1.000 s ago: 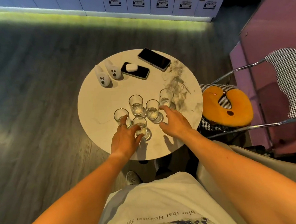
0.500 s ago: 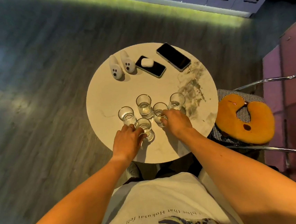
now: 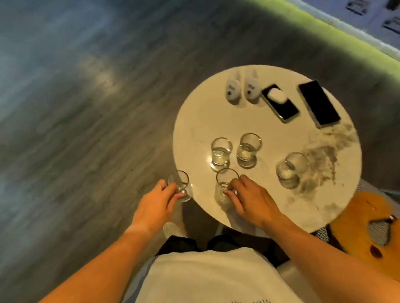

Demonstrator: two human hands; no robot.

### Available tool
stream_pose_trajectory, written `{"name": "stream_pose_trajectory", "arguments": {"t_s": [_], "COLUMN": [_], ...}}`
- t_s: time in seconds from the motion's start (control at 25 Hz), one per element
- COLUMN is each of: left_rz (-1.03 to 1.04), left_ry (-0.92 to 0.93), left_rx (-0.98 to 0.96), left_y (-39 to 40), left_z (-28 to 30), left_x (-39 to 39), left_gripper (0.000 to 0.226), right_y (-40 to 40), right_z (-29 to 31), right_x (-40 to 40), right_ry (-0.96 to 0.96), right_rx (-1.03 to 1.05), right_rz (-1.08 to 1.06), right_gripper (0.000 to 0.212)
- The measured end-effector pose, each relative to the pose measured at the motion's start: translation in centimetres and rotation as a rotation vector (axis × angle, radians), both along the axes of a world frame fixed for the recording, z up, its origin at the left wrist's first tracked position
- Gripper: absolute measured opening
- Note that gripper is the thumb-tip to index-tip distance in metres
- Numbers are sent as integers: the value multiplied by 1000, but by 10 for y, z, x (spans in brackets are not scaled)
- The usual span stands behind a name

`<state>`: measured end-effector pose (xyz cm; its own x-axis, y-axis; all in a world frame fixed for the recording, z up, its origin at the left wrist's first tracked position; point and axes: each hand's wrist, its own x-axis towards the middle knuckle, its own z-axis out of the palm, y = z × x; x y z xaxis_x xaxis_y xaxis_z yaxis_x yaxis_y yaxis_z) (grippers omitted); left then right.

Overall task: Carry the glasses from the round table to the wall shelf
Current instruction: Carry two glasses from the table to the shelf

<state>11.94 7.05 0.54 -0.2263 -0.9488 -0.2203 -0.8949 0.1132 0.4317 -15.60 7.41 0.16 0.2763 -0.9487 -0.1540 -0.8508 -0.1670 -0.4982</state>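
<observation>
Several small clear glasses belong to the white round table [image 3: 198,117]. My left hand [image 3: 154,205] grips one glass [image 3: 180,187], held just past the table's left edge over the floor. My right hand [image 3: 250,199] is closed around a second glass [image 3: 225,183] above the table's near edge. Two glasses [image 3: 221,153] [image 3: 248,148] stand side by side in the middle of the table. Another glass [image 3: 291,169] stands apart to the right, on the grey marbled patch. The wall shelf is out of view.
Two black phones [image 3: 319,103] [image 3: 284,110], a white earbud case [image 3: 275,94] and two white ghost figures [image 3: 241,87] sit at the table's far side. An orange cushion [image 3: 383,238] lies on a chair at lower right. White cabinets [image 3: 360,1] line the far wall.
Both hands have closed on a glass each. The left glass has come off the table to the left. The view has swung left, so the table now sits to the right.
</observation>
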Motion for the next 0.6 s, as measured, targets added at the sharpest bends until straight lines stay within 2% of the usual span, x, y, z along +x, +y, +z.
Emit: {"name": "stream_pose_trajectory", "arguments": {"t_s": [0.24, 0.44, 0.6], "left_rz": [324, 605, 755], "left_ry": [-69, -163, -235], "left_rx": [-189, -358, -462], "left_y": [2, 2, 11], "left_z": [52, 136, 207], "left_x": [141, 307, 422], "left_gripper": [24, 27, 28], "right_y": [-88, -160, -187], "right_z": [47, 139, 206], "right_x": [158, 351, 488], "right_ry": [-57, -130, -173], "right_rx": [-144, -307, -394], "right_rz": [342, 574, 653], "right_gripper": [26, 25, 24]}}
